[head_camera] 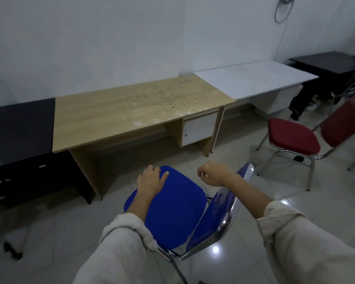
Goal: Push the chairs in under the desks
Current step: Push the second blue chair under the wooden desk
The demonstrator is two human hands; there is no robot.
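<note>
A blue padded chair (172, 212) with a chrome frame stands on the tiled floor right in front of me, short of the wooden desk (131, 111). Its backrest (219, 210) is on the right, so the chair sits sideways to the desk. My left hand (150, 180) lies on the far corner of the seat, thumb on top and fingers curled over the edge. Above the gap between seat and backrest, my right hand (213, 174) hovers in a loose fist with nothing in it. A red chair (293, 137) stands away from the white desk (258, 78) at the right.
A dark desk (19, 124) adjoins the wooden one on the left, and a black desk (328, 62) stands in the far right corner. The wooden desk has a white drawer unit (199, 129) under its right side. A cable hangs on the wall at the upper right.
</note>
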